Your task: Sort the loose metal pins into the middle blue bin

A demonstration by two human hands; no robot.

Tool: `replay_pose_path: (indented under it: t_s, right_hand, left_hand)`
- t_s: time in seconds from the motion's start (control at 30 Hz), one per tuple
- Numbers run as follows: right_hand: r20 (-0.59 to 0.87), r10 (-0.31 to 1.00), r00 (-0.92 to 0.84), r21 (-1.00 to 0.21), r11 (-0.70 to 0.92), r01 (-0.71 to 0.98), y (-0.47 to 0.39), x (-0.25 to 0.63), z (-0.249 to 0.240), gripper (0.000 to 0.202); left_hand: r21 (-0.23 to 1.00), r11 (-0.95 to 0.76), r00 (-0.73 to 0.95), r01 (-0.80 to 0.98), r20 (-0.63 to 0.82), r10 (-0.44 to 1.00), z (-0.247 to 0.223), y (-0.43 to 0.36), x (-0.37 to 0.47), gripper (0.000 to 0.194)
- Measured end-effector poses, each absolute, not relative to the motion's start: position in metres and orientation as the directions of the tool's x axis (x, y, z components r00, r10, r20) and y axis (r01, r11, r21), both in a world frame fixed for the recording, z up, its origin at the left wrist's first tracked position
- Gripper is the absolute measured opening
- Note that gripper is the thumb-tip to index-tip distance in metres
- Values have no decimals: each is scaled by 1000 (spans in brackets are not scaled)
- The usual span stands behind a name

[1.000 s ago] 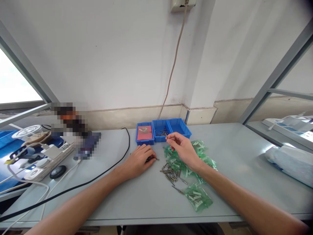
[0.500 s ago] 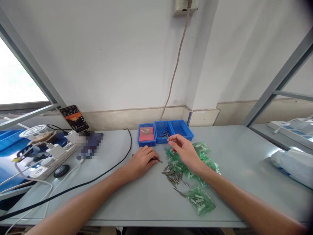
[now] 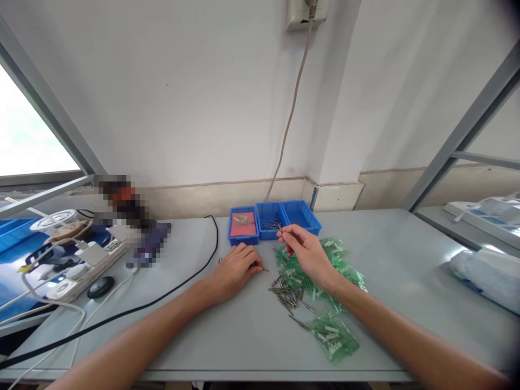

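Note:
My right hand (image 3: 304,248) is raised near the front of the blue bins, thumb and fingers pinched on a slim metal pin (image 3: 280,231). On the table to its left rests my left hand (image 3: 239,269), fingers curled around another metal pin (image 3: 265,270) whose end pokes out past the fingertips. Several loose metal pins (image 3: 286,297) lie in a heap between the hands. Green plastic bags (image 3: 337,271) spread under and beside my right forearm. A separate green bag (image 3: 336,337) with pins and white labels sits nearer the front edge.
Behind the hands stand a blue bin with a pink sheet (image 3: 242,223), a blue bin with pins (image 3: 268,235) and a third blue bin (image 3: 303,214). A black cable (image 3: 162,296) crosses the left side. Farther left are a power strip (image 3: 71,287) and a round black object (image 3: 101,287).
Both hands keep nearly the same places and grips. The right fingers shift slightly around the pin, and the view moves a little.

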State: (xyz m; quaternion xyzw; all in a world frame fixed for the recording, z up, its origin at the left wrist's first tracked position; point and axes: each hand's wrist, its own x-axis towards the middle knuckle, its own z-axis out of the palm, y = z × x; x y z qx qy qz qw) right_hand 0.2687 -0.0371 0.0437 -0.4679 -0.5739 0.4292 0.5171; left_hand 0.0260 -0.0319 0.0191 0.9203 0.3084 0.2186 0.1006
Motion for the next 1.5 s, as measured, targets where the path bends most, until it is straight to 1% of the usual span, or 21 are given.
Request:
replay_pose_path:
  t_s: [0.2,0.37,0.53,0.63,0.77,1.03,1.33,1.5]
  right_hand:
    - [201,979,-25,-976,202,83,-36,269,42,31]
    - [209,977,-29,-973,211,97,-36,270,43,29]
    - [219,975,-25,-970,220,100,-37,270,44,28]
    - [222,975,-24,-970,223,94,-37,269,44,29]
    - [216,976,-13,-972,217,90,-37,269,44,29]
    - [207,978,-14,-968,206,141,-41,268,49,24]
    - [274,961,-28,-940,274,203,-39,271,50,19]
    - [247,968,-34,-952,250,177,-40,269,49,20]
  left_hand:
    - [332,-802,693,496,405,596,19,-32,26,14]
    - [340,-812,666,474,465,583,18,-29,25,12]
    - [320,-827,656,462,504,562,12,-25,23,16]
    - [325,-822,651,468,501,570,10,-25,22,17]
    - [366,-810,633,459,505,587,11,-25,21,18]
    - [446,-786,611,428,498,615,11,-24,20,19]
    - [472,-783,593,405,516,618,11,-24,22,17]
    - [452,-798,608,399,521,599,12,-23,21,17]
